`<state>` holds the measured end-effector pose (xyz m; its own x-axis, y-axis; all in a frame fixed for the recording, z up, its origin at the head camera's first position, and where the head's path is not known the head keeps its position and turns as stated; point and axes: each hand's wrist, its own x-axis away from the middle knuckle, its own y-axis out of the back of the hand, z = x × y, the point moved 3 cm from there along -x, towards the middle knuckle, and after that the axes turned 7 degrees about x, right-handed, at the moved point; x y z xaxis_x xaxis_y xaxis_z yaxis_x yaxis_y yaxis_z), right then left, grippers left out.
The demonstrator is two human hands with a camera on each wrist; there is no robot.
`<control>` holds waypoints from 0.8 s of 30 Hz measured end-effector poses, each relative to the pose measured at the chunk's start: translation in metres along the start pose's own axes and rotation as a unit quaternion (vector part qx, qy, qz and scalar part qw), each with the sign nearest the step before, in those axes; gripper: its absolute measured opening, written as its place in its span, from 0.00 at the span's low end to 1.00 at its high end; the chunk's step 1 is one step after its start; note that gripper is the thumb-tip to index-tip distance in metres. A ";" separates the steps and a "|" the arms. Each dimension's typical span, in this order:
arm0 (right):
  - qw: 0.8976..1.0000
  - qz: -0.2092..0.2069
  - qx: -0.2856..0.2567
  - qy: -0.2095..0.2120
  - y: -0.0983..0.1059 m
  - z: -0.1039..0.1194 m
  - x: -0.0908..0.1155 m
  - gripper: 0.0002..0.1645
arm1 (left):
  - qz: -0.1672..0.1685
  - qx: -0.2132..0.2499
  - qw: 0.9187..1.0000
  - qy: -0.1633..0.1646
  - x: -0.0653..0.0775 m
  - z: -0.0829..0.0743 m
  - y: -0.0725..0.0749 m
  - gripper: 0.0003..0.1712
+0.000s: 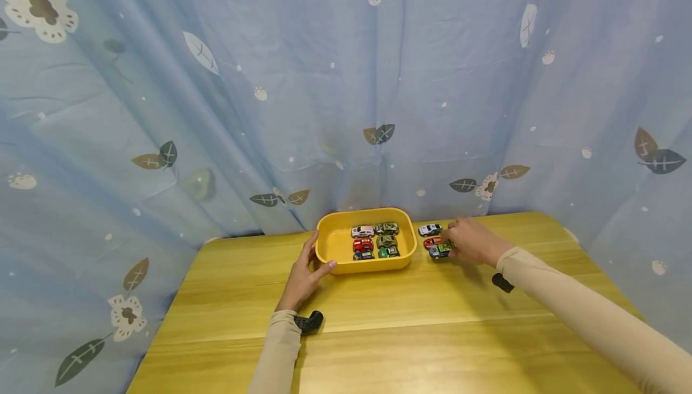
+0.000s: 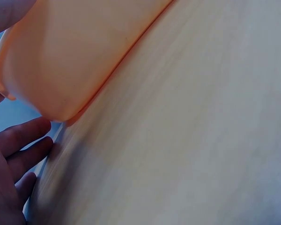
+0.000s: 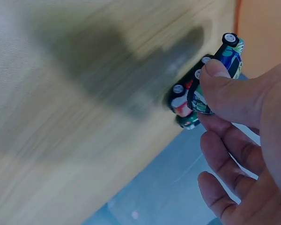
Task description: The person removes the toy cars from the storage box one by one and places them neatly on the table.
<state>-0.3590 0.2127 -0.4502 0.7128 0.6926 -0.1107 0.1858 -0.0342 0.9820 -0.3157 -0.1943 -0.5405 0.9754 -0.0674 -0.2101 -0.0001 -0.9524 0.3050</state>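
Observation:
My right hand [image 1: 473, 241] pinches a blue-and-green toy car [image 3: 232, 61] between thumb and fingers. The car is tilted, just above a red toy car [image 1: 430, 242] on the table; a white toy car [image 1: 430, 230] stands behind that. Left of them sits a yellow plastic bin [image 1: 346, 267]. My left hand [image 1: 301, 278] holds the bin's near left corner, thumb at the front rim and fingers along the left side. Two columns of toy cars stand inside, among them a pinkish-white car [image 1: 362, 232], a red car [image 1: 363, 245] and a green car [image 1: 388, 253].
The wooden table [image 1: 378, 334] spreads in front of the bin and to both sides. A blue curtain [image 1: 351, 81] with leaf and flower prints hangs right behind the table's far edge, close to the bin.

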 end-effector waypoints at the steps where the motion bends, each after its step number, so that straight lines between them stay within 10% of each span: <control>1: 1.000 0.002 -0.001 -0.002 -0.002 -0.001 0.001 0.16 | -0.001 0.001 1.000 0.003 0.001 0.000 0.000 0.55; 24: 0.999 0.011 -0.033 -0.015 -0.029 -0.001 0.005 0.18 | -0.006 -0.006 1.000 0.001 0.000 -0.001 -0.001 0.55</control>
<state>-0.3613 0.2182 -0.4796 0.7366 0.6700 -0.0922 0.1253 -0.0013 0.9921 -0.3151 -0.1931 -0.5401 0.9757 -0.0554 -0.2120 0.0145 -0.9492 0.3145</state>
